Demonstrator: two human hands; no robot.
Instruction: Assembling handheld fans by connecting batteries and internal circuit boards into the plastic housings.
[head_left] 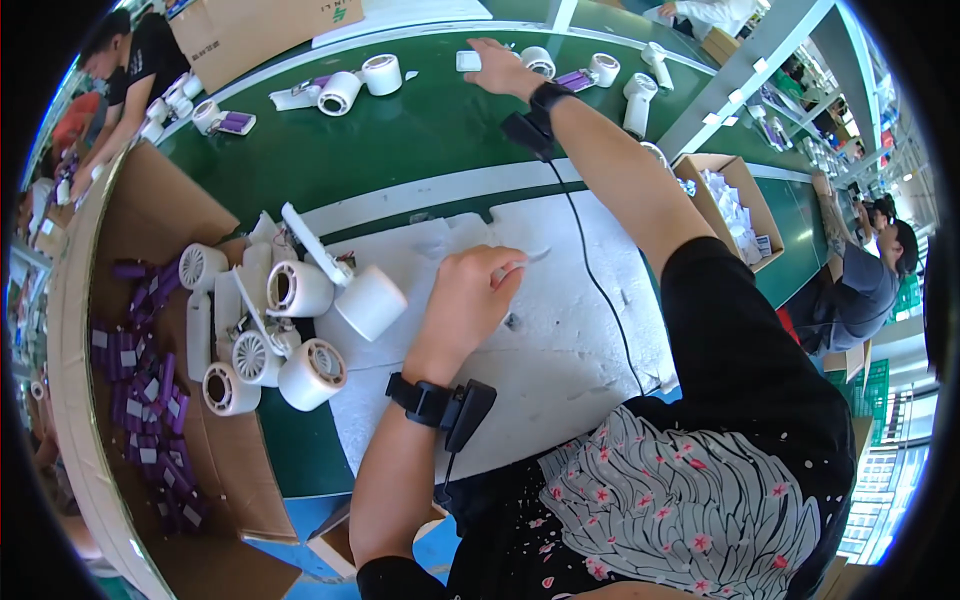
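Observation:
My left hand [470, 303] is closed over the white foam sheet [580, 300], pinching a thin, pale, translucent strip [538, 254]. What the strip is, I cannot make out. My right hand [497, 70] reaches far across the green belt [440, 125], its fingers and thumb around a small white rectangular part [467, 61]. A round white housing [537, 62] lies beside that hand; whether it joins the part is hidden. Left of my left hand, several white fan-like units [312, 373] with round vented housings and handles are piled; one white cylinder [371, 303] lies nearest.
A cardboard box [215, 420] at left holds several purple battery packs [150, 390]. More fan units [340, 93] lie along the belt. A carton of small white bags [735, 210] stands at right, near a metal post [745, 75]. Dark wrist cables cross the foam. Co-workers sit at both sides.

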